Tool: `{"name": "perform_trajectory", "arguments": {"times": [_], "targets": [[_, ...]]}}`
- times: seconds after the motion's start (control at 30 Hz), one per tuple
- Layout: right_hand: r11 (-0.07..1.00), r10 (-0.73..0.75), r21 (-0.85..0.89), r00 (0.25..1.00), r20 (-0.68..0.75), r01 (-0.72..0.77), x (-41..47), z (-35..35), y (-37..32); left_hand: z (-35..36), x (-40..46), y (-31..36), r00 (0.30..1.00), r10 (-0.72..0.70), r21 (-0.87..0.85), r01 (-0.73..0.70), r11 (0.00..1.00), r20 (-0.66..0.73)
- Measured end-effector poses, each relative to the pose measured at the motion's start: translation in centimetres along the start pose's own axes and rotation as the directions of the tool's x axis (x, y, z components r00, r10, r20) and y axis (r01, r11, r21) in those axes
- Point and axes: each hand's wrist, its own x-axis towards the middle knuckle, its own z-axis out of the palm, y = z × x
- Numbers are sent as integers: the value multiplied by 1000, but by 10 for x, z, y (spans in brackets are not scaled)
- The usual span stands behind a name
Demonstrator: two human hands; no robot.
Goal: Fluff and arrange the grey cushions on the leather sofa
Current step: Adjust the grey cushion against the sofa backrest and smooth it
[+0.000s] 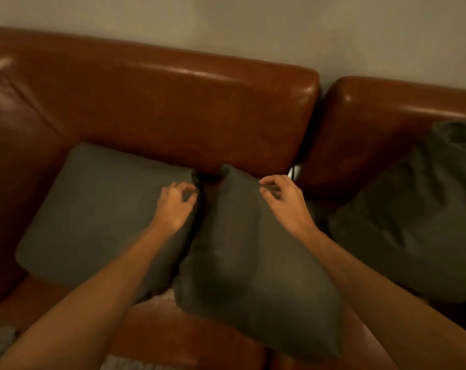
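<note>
- Three grey cushions sit on the brown leather sofa (151,102): the left cushion (98,209), the middle cushion (253,276) touching it, and the right cushion (413,222) leaning on the backrest.
- The left hand (173,206) hovers over the left cushion's right edge, grip loosely curled and holding nothing.
- The right hand (282,201) has its fingertips on the middle cushion's top edge; whether its grip pinches the fabric, I cannot tell.

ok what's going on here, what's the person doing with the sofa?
A person is leaning over a brown leather sofa arranging grey fabric cushions. The left hand rests curled at the top right corner of the left grey cushion. The right hand is curled over the upper edge of the middle grey cushion; a firm grip can't be confirmed. These two cushions lean side by side against the backrest. A third grey cushion sits untouched on the right.
</note>
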Motion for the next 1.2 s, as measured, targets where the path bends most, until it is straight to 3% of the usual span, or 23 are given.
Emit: {"name": "perform_trajectory", "arguments": {"times": [0.07, 0.2, 0.37, 0.47, 0.53, 0.63, 0.7, 0.9, 1.03, 1.2], "targets": [[998, 59, 15, 997, 49, -60, 21, 57, -17, -30, 22, -51, 998, -15, 59, 19, 998, -66], [959, 238, 115, 958, 159, -257, 39, 99, -28, -69, 40, -90, 988, 51, 63, -42, 997, -146], [772, 488, 278, 814, 316, -571, 61, 178, -40, -112, 66, -186, 984, -46, 73, 59, 996, -171], [680, 552, 331, 753, 357, -655, 66, 206, -40, -126, 79, -222, 960, -183, -61, 174, 983, -210], [633, 568, 384, 740, 360, -673, 68, 215, -40, -135, 86, -245, 915, -347, -193, 309, 931, -208], [612, 543, 442, 755, 368, -656, 74, 217, -45, -141, 85, -271, 808, -583, -247, 551, 797, -81], [609, 527, 462, 765, 371, -644, 76, 218, -50, -145, 84, -272, 763, -646, -309, 606, 733, -36], [568, 509, 572, 799, 321, -592, 70, 223, -62, -157, 56, -270, 675, -730, -538, 578, 614, -108], [629, 410, 576, 852, 324, -522, 69, 229, -93, -165, 11, -279, 593, -791, -672, 525, 522, -152], [729, 205, 590, 933, 296, -347, 77, 243, -147, -174, -34, -282, 561, -794, -901, 180, 394, -234]]}}
